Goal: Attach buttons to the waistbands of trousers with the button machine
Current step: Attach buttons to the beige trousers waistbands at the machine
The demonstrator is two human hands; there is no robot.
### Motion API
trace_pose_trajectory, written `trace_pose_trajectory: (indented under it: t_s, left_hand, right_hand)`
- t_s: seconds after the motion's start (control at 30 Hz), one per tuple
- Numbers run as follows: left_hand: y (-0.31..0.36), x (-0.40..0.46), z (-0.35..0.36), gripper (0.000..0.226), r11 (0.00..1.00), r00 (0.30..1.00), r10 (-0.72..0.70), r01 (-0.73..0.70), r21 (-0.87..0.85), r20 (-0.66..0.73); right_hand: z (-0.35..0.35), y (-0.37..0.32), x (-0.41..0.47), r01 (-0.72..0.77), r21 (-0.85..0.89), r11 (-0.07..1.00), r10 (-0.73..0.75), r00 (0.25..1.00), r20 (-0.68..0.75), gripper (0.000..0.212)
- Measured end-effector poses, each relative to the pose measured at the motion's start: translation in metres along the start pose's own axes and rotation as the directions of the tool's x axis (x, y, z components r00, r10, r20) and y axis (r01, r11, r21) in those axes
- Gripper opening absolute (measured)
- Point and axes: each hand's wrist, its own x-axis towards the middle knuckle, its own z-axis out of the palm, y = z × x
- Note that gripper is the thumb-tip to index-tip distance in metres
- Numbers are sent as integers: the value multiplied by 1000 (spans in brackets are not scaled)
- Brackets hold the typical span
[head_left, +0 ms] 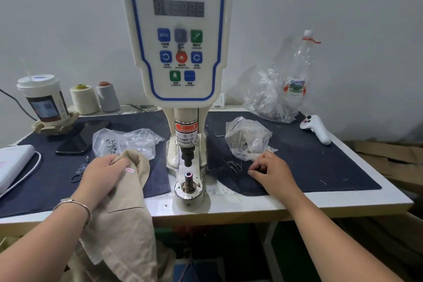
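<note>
Head view: the machine (178,36) fills the upper centre, its top cut off by the frame edge and its grey display unreadable. The lower frame hides most of the trousers (123,224), which hang off the bench (297,204) edge and out of sight. What the clear bags hold is hard to make out; the left bag (128,141) shows small metal pieces, the right bag (247,137) only glints.

The left hand (103,176), left of centre, has its fingers curled over a bunched fold of the beige woven trousers, gripping them just left of the machine's lower die (188,177). The right hand (272,173), right of centre, rests on the dark denim mat (309,162) with fingers loosely curled and fingertips down; whether they pinch anything I cannot tell. Loose thread (233,165) lies just left of it.

The die is a short metal post on a round, worn plate. At upper left stand a lidded paper cup (43,98) and two thread cones (95,98); at right, a crumpled plastic bottle (297,71) and a white controller (317,128).
</note>
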Motion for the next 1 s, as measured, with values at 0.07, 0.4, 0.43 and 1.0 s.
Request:
trace_pose_trajectory:
  t_s: [0.07,0.4,0.43,1.0]
  left_hand:
    - [-1,1,0,31,1000,1000,5,-5,-8,3]
    - [-4,3,1,46,1000,1000,25,-25,-3,1]
    - [-4,3,1,45,1000,1000,24,-24,-4,-2]
    - [-7,6,3,36,999,999,40,-41,-9,-20]
  right_hand:
    - [0,-8,-4,-7,134,991,12,999,-37,12]
    - [38,-103,-28,171,471,865,-192,981,-3,9]
    - [40,-107,-27,165,475,864,-191,982,6,7]
    - [40,-115,-25,146,450,881,-196,978,67,9]
